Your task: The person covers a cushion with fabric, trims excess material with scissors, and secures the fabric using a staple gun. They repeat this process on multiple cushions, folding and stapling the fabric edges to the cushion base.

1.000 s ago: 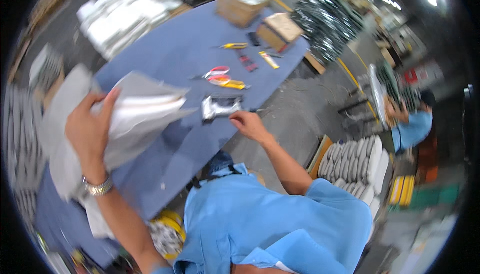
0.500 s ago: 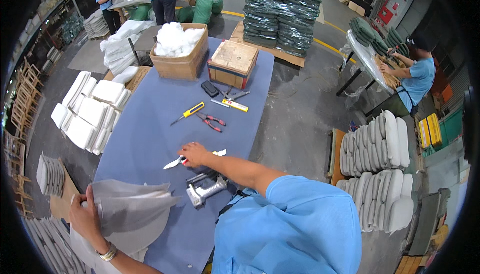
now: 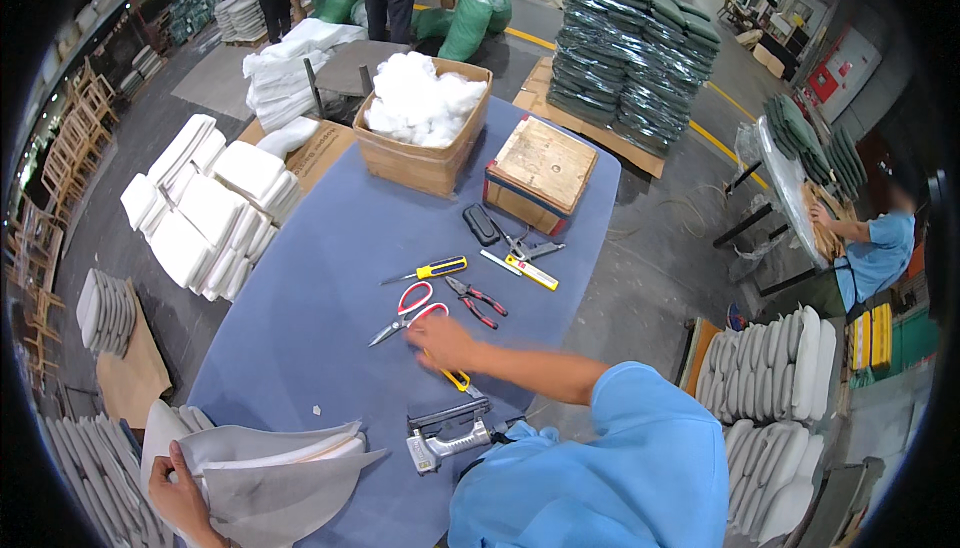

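My left hand (image 3: 180, 493) grips the edge of a grey fabric cover (image 3: 300, 498), thumb on top; a white padded layer (image 3: 285, 450) shows between its folds. My right hand (image 3: 445, 345), smeared by motion, is over the table beside red-handled scissors (image 3: 390, 330). The scissors lie with blades slightly apart, one handle loop close to my fingers. Below that hand, partly covered by it, is a yellow utility knife (image 3: 458, 380). Whether my right fingers hold anything cannot be made out. A silver staple gun (image 3: 450, 441) lies nearer my body.
On the blue table (image 3: 300, 298) lie a screwdriver (image 3: 440, 268), red-handled pliers (image 3: 475, 303) and a black case (image 3: 481, 225). Behind stand a carton of white stuffing (image 3: 410, 163) and a wooden box (image 3: 540, 173). Cushion stacks (image 3: 765, 368) flank the table; a co-worker (image 3: 870, 258) works at right.
The view has shifted, so the table appears further right and lower. The scissors' handles, earlier under my right hand, now show, and the scissors lie further from me. My left hand keeps the fabric.
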Demonstrator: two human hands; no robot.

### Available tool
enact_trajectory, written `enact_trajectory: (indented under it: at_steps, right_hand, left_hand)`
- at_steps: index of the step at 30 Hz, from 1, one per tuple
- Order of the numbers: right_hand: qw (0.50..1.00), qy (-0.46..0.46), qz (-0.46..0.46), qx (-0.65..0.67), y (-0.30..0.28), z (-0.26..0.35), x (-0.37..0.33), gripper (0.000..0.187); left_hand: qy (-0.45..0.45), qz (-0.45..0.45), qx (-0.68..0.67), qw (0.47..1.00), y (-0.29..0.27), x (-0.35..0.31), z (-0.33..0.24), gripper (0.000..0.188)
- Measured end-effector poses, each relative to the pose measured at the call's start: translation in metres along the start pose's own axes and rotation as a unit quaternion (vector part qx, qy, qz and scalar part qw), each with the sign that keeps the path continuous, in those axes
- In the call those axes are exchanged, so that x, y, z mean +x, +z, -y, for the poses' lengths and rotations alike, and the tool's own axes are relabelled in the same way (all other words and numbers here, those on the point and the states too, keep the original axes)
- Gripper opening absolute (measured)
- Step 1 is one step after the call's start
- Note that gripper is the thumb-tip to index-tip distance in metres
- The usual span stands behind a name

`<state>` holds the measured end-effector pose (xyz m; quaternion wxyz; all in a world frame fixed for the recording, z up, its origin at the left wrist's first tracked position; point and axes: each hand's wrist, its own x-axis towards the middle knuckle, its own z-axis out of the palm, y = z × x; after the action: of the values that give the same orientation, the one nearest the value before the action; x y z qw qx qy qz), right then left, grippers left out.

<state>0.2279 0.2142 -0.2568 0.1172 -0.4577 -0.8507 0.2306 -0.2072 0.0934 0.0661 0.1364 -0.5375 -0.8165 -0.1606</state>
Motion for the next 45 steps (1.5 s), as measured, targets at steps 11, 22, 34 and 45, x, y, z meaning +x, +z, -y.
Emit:
enact_trajectory:
  at_steps: [11,22,34,45]
  right_hand:
    - [0.993,-0.012,-0.061,-0.103,0.047,-0.049,-0.001,0.023]
    - [0.983,-0.141,0.061,0.099,0.068,0.107,-0.131,0.065]
    - [0.986,-0.113,-0.067,0.105,0.036,0.060,-0.056,0.053]
    - [0.679,-0.401,-0.023,0.615,-0.203,0.324,-0.073,0.022]
  left_hand:
    - [0.026,-0.032,-0.031,0.999,0.020,-0.001,-0.008,0.056]
    - [-0.151,-0.028,-0.268,0.951,-0.064,-0.095,0.019,0.082]
    - [-0.253,-0.029,-0.359,0.898,-0.086,-0.163,0.063,0.097]
    - [-0.222,-0.011,-0.177,0.959,-0.064,-0.101,0.048,0.080]
